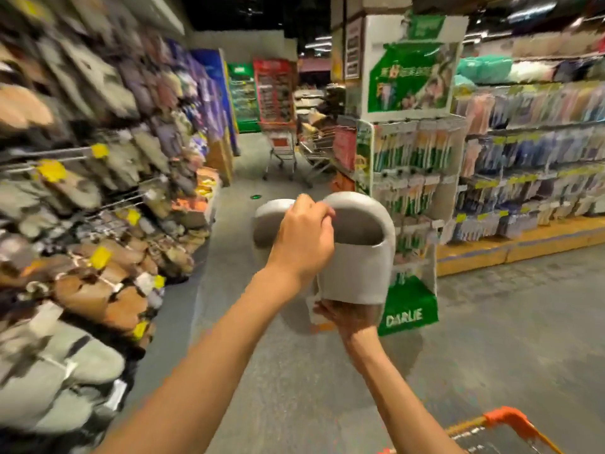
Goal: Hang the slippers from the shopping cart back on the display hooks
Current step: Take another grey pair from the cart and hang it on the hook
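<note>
The left hand (302, 239) is gripping the top of the grey slippers (355, 249), fingers curled over where the pair joins — likely steadying it for a hook. The right hand (350, 317) is cupping them from below. They are looking smooth, moulded, rounded, and hovering mid-aisle, right of the display hooks (65, 157) — the shopping cart (505, 424) sitting near right.

A tall green and white toothbrush stand (409, 152) rises mid-aisle, a green panel reading DARLIE (409, 309) at its foot. Shelves of packaged goods (530, 152) line the right side above a yellow base (523, 247). Two empty trolleys (294, 145) sit far down the grey floor (491, 339), before red (273, 90) and green (242, 96) displays.
</note>
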Demonstrator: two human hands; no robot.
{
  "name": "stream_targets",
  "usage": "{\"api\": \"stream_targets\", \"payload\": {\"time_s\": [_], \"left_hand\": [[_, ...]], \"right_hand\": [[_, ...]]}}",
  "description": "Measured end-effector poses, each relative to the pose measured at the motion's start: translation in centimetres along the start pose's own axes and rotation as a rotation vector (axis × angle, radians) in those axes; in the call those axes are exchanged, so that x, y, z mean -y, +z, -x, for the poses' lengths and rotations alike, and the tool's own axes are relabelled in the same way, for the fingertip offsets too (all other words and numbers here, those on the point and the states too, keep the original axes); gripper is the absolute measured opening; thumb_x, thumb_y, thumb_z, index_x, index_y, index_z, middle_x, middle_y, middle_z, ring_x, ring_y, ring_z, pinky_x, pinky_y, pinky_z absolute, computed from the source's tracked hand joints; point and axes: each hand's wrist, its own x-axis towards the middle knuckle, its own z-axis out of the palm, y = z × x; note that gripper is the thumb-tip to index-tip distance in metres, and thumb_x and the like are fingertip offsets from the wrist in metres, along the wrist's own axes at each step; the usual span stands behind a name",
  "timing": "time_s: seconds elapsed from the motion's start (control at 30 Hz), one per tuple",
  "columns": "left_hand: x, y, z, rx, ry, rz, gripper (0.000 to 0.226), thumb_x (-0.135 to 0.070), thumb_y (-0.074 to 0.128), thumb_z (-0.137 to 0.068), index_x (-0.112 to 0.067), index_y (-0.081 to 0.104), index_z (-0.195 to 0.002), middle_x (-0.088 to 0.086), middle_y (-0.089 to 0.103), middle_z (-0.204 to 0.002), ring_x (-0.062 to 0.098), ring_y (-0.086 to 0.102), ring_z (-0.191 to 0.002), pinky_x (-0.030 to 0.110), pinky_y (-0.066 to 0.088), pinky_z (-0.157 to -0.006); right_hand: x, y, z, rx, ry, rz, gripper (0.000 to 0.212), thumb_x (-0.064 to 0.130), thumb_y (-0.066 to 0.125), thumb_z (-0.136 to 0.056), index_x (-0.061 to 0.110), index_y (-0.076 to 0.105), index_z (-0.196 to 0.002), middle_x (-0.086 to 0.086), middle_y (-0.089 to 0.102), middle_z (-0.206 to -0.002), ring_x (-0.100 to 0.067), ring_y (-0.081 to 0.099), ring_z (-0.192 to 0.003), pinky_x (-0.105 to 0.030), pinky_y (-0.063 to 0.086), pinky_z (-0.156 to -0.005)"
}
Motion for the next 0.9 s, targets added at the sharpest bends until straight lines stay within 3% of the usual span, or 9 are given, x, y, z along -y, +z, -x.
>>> {"api": "stream_targets", "payload": {"time_s": [0.1, 0.33, 0.5, 0.57, 0.63, 0.7, 0.8, 0.87, 0.9], "left_hand": [[4.4, -5.9, 0.3, -0.175, -0.079, -0.032, 0.027, -0.009, 0.045, -0.082, 0.002, 0.061, -0.101, 0.02, 0.053, -0.098, 0.034, 0.057, -0.088, 0.03, 0.039, -0.084], [13.6, -17.2, 1.0, -0.379, -0.268, -0.174, 0.042, -0.003, 0.049, -0.084, 0.002, 0.048, -0.126, 0.022, 0.044, -0.116, 0.036, 0.049, -0.107, 0.028, 0.029, -0.099], [20.5, -21.9, 2.5, -0.361, -0.484, -0.352, 0.043, -0.009, 0.048, -0.091, -0.006, 0.041, -0.133, 0.016, 0.029, -0.136, 0.031, 0.031, -0.129, 0.03, 0.018, -0.11], [23.0, -23.3, 3.7, -0.322, -0.551, -0.457, 0.041, -0.012, 0.045, -0.09, -0.006, 0.044, -0.13, 0.016, 0.029, -0.135, 0.031, 0.03, -0.126, 0.034, 0.019, -0.111], [25.2, -24.4, 5.1, -0.312, -0.585, -0.542, 0.042, -0.015, 0.043, -0.088, -0.008, 0.045, -0.129, 0.016, 0.029, -0.135, 0.032, 0.028, -0.125, 0.038, 0.019, -0.112], [27.1, -25.6, 6.3, -0.295, -0.649, -0.579, 0.041, -0.014, 0.044, -0.089, -0.01, 0.044, -0.13, 0.014, 0.026, -0.137, 0.03, 0.023, -0.129, 0.038, 0.017, -0.113], [30.2, -27.6, 7.7, -0.268, -0.771, -0.626, 0.045, -0.015, 0.045, -0.091, -0.016, 0.038, -0.135, 0.01, 0.015, -0.146, 0.028, 0.014, -0.135, 0.042, 0.017, -0.115], [32.3, -28.7, 8.8, -0.271, -0.848, -0.644, 0.048, -0.016, 0.044, -0.092, -0.021, 0.034, -0.138, 0.005, 0.004, -0.152, 0.026, 0.006, -0.139, 0.046, 0.019, -0.115], [33.3, -29.2, 9.4, -0.276, -0.885, -0.649, 0.05, -0.017, 0.043, -0.092, -0.023, 0.031, -0.14, 0.003, -0.001, -0.153, 0.024, 0.003, -0.141, 0.046, 0.018, -0.115]], "right_hand": [[-2.2, 7.4, 0.3, 0.215, 0.006, 0.088, 0.03, -0.014, 0.055, -0.084, 0.013, 0.064, -0.075, 0.001, 0.07, -0.06, -0.013, 0.066, -0.053, -0.027, 0.057, -0.052], [-8.9, 21.8, 0.9, 0.574, 0.165, 0.176, 0.004, -0.008, 0.06, -0.079, -0.007, 0.061, -0.082, -0.014, 0.069, -0.06, -0.018, 0.066, -0.05, -0.023, 0.053, -0.047], [-16.9, 28.2, -1.8, 0.769, 0.28, 0.167, 0.047, 0.029, 0.091, -0.041, 0.0, 0.071, -0.072, -0.013, 0.071, -0.063, -0.017, 0.064, -0.046, -0.024, 0.054, -0.046], [-23.3, 28.4, -4.2, 0.804, 0.168, 0.138, 0.048, 0.029, 0.088, -0.053, 0.013, 0.07, -0.095, -0.012, 0.074, -0.08, -0.016, 0.055, -0.035, -0.03, 0.056, -0.048], [-25.3, 30.2, -3.4, 0.863, 0.155, 0.25, 0.031, 0.017, 0.072, -0.075, 0.021, 0.065, -0.104, -0.001, 0.074, -0.09, -0.005, 0.064, -0.054, -0.027, 0.058, -0.069], [-26.5, 33.5, -2.7, 0.992, 0.218, 0.286, 0.019, 0.009, 0.061, -0.084, 0.027, 0.067, -0.09, 0.018, 0.07, -0.08, 0.019, 0.06, -0.084, -0.003, 0.045, -0.082], [-25.2, 37.2, -0.2, 1.1, 0.304, 0.384, 0.029, 0.048, 0.067, -0.07, 0.059, 0.061, -0.096, 0.036, 0.064, -0.094, 0.027, 0.049, -0.102, 0.005, 0.035, -0.088], [-25.3, 39.2, 0.7, 1.141, 0.472, 0.241, 0.019, 0.057, 0.075, -0.061, 0.055, 0.069, -0.078, 0.03, 0.069, -0.082, 0.011, 0.065, -0.08, -0.007, 0.05, -0.075], [-26.0, 40.3, 1.1, 1.035, 0.313, 0.194, 0.005, 0.039, 0.073, -0.072, 0.038, 0.073, -0.077, 0.019, 0.071, -0.074, 0.002, 0.067, -0.064, -0.009, 0.052, -0.063]]}}
